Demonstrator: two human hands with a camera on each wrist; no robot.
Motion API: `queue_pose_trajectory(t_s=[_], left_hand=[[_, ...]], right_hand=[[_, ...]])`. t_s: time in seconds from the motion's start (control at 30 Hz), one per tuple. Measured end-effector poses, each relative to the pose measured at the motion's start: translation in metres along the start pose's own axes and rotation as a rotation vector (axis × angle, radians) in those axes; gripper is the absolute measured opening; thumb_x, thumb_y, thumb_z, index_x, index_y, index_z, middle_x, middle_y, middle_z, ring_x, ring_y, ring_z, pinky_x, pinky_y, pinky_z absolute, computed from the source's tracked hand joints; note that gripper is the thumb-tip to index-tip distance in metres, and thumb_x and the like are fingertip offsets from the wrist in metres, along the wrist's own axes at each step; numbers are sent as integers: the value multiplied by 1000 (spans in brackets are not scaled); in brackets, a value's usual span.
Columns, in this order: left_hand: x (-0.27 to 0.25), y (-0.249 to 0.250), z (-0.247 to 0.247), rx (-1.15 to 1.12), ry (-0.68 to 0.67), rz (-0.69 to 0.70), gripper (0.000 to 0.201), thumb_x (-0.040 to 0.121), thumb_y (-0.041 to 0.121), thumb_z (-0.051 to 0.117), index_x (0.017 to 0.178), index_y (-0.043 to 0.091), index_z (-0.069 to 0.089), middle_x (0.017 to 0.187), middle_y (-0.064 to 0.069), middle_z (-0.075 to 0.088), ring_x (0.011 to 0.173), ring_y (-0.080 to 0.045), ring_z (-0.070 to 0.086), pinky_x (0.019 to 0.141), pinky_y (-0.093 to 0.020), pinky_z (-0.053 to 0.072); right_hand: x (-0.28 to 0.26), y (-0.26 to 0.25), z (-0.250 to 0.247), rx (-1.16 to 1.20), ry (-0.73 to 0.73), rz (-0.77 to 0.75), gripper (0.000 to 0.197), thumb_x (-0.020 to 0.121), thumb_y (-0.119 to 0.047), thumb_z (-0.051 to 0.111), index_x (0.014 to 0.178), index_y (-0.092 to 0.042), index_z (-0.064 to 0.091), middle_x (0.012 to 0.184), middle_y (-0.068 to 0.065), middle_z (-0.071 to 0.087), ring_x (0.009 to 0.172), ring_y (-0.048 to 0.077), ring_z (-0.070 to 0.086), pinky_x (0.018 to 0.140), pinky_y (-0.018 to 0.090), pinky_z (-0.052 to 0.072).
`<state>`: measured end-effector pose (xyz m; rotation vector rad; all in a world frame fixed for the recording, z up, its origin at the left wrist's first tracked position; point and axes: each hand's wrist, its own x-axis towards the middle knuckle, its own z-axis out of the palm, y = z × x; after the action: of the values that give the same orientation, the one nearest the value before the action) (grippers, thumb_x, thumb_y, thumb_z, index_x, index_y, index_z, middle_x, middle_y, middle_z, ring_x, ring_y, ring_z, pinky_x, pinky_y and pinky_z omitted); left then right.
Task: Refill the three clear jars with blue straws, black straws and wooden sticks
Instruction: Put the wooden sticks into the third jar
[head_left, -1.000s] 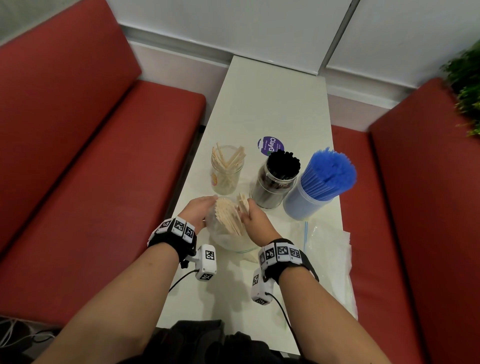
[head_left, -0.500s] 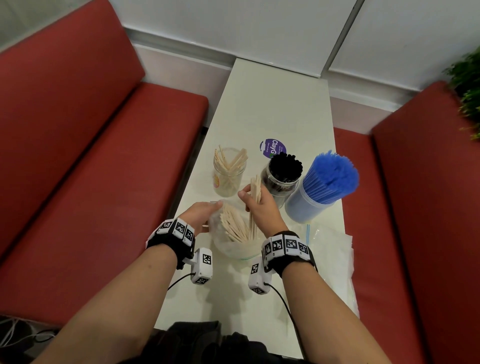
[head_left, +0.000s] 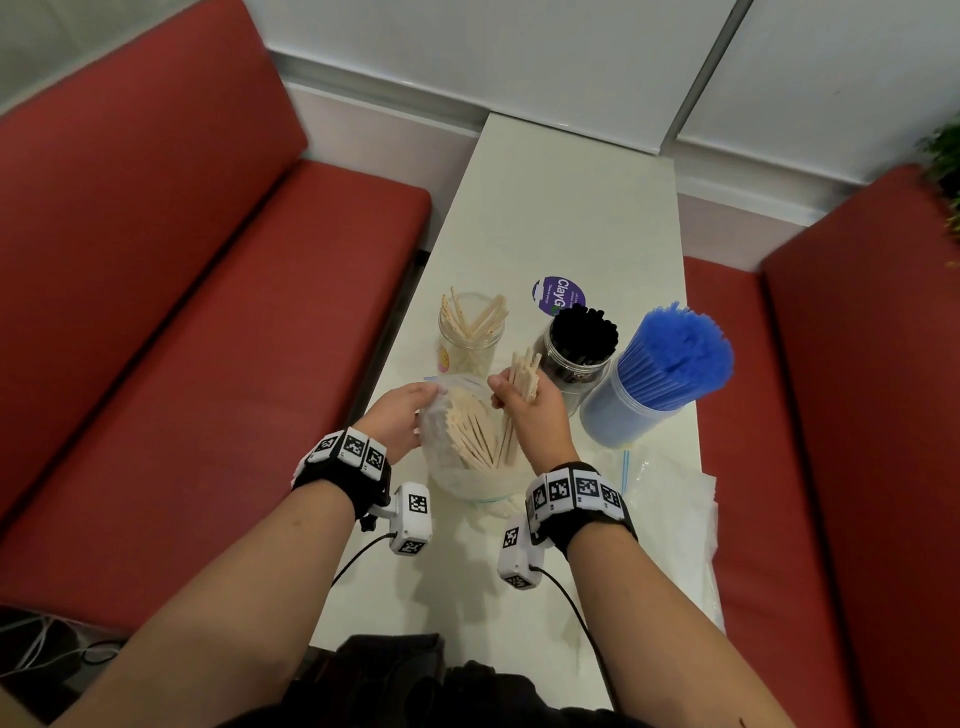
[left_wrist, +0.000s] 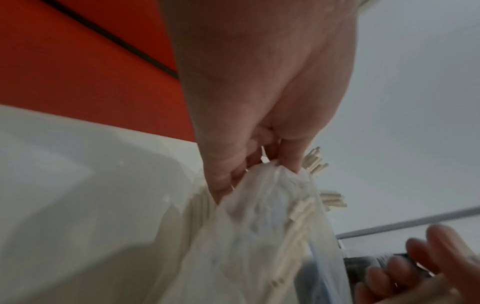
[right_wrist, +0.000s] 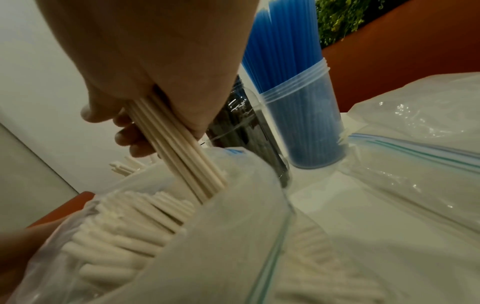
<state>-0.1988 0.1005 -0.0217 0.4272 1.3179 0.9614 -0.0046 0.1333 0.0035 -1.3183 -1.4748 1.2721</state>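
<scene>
My right hand (head_left: 522, 402) grips a bundle of wooden sticks (head_left: 524, 371) (right_wrist: 179, 156), its lower ends still inside the mouth of a clear zip bag (head_left: 470, 486) (right_wrist: 221, 246) full of sticks. My left hand (head_left: 402, 410) (left_wrist: 255, 164) pinches the bag's left rim. Behind the bag stand three clear jars: the left jar (head_left: 470, 345) holds a few wooden sticks, the middle jar (head_left: 571, 358) is packed with black straws, and the right jar (head_left: 631, 410) (right_wrist: 303, 125) is packed with blue straws (head_left: 678, 356).
An empty clear zip bag (head_left: 670, 519) lies crumpled at the table's right edge. A purple round sticker (head_left: 558, 295) is on the white table (head_left: 566, 208) behind the jars. Red bench seats flank the narrow table on both sides.
My right hand has closed on a bundle of sticks and lifted it up out of the bag toward the jars. My left hand keeps its hold on the bag's rim.
</scene>
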Motion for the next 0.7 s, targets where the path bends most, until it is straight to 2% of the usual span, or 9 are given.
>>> queue_pose_trajectory(t_s=[0.07,0.13,0.17,0.2,0.33,0.47,0.53,0.6,0.7], left_hand=[[-1,-3,0,-42,34,-14,27,106,27,47,118,13,65,112,-8,70,92,-20,67,68,-33,55],[-1,-5,0,-53,35,-23,29,107,26,46,123,10,63,113,-9,69,92,-21,67,67,-34,56],[-2,-5,0,-59,28,-27,29,106,26,46,123,9,63,113,-9,69,92,-22,67,69,-35,56],[-2,-6,0,-63,23,-28,29,106,26,46,122,9,64,113,-10,70,92,-23,68,70,-35,56],[1,-7,2,-58,56,-29,28,106,27,46,117,11,66,109,-10,71,89,-24,69,72,-36,57],[3,-8,3,-30,53,-29,25,106,28,48,110,14,68,97,-6,74,84,-23,70,76,-37,58],[3,-7,3,-24,61,-30,24,105,28,49,107,15,68,95,-5,74,83,-22,70,77,-38,57],[2,-7,4,-4,73,-37,22,102,27,52,103,16,71,95,-4,73,79,-20,69,71,-34,58],[0,-8,9,32,51,-71,23,100,29,53,98,18,73,89,0,76,75,-17,70,63,-29,57]], right_hand=[[-3,6,1,-37,-49,78,7,93,-27,72,98,-24,67,85,-13,72,81,2,68,77,22,54],[-6,14,3,-108,-112,152,12,94,-20,71,105,-22,67,97,-6,74,93,13,70,88,36,56],[-7,16,3,-129,-121,162,11,94,-18,70,104,-22,67,99,-4,74,95,17,70,90,39,56],[-7,17,3,-130,-113,162,8,95,-18,69,102,-22,67,97,-3,74,94,17,70,87,38,56],[-6,14,-1,-110,-65,121,7,98,-25,64,101,-22,69,94,-9,73,86,2,68,75,22,50],[-8,11,-1,-158,-111,126,6,100,-21,61,96,-23,66,95,0,73,95,19,69,86,35,53],[-8,9,-3,-127,-65,100,10,100,-21,59,93,-27,62,87,0,72,86,15,68,82,30,52],[-7,7,-3,-132,-49,76,6,100,-23,59,96,-27,57,81,-4,66,75,7,63,73,24,48],[-6,6,0,-174,-116,91,8,98,-25,63,94,-25,56,82,-7,61,74,9,57,75,32,49]])
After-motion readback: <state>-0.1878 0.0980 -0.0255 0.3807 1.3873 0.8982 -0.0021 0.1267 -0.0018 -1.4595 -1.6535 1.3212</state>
